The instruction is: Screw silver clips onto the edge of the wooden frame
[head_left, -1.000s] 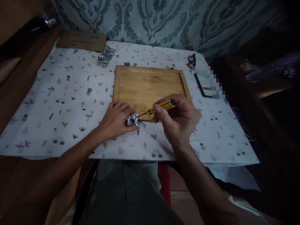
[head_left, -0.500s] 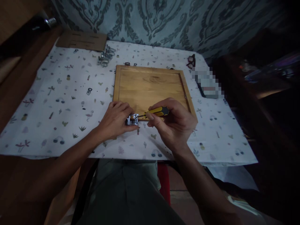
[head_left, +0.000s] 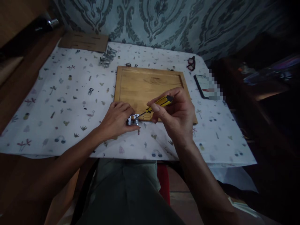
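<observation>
A wooden board (head_left: 150,86) with a raised rim lies on a patterned white cloth. At its near edge sits a small metal fitting (head_left: 132,120). My left hand (head_left: 117,120) is closed over that fitting, pressing it against the board's edge. My right hand (head_left: 175,115) grips a yellow-and-black screwdriver (head_left: 159,104), its tip pointing down-left at the fitting. The screw itself is too small to make out.
A heap of metal fittings (head_left: 106,57) and a cardboard sheet (head_left: 83,41) lie at the back left. Red-framed glasses (head_left: 191,63) and a phone (head_left: 203,86) sit right of the board. The cloth-covered table (head_left: 58,103) ends near my lap; dark furniture stands to the right.
The screwdriver handle dropped nearly level half a second ago and is now tilted up again, with my right hand raised slightly. My left hand stayed on the fitting.
</observation>
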The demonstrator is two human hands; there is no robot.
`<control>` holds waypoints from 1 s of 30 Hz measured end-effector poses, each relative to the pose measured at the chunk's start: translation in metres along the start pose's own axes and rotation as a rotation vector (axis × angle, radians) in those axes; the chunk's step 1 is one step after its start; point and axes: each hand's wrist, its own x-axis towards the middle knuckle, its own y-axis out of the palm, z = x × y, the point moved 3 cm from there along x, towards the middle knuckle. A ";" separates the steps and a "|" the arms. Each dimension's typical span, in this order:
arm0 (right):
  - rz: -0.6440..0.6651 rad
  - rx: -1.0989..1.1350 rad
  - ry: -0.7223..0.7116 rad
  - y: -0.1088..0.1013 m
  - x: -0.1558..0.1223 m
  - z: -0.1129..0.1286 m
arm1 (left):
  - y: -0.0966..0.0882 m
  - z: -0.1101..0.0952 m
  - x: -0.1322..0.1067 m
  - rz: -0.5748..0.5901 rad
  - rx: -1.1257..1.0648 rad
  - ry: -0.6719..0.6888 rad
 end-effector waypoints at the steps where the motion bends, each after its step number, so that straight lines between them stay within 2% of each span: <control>1: 0.042 0.006 0.006 -0.001 0.000 0.001 | 0.000 0.000 0.000 -0.003 0.004 0.005; 5: 0.140 0.027 -0.007 -0.002 -0.001 0.005 | 0.000 0.000 -0.001 -0.007 0.014 0.013; 10: -0.025 -0.035 -0.068 -0.001 -0.002 0.007 | -0.001 0.000 -0.001 0.004 -0.001 0.011; 13: -0.051 -0.014 -0.079 0.002 -0.001 0.006 | -0.001 -0.001 -0.001 0.005 0.004 0.013; 18: 0.039 0.044 -0.069 0.002 0.001 0.005 | -0.002 -0.001 -0.002 0.013 0.002 0.022; 22: 0.126 -0.015 -0.070 0.001 0.001 0.006 | -0.001 0.000 -0.002 0.003 0.000 0.026; 28: -0.005 -0.118 -0.121 0.003 0.002 0.006 | -0.002 -0.001 -0.002 0.016 0.006 0.024; 30: -0.001 -0.102 -0.134 0.005 0.003 0.005 | -0.002 -0.001 -0.002 0.019 0.008 0.022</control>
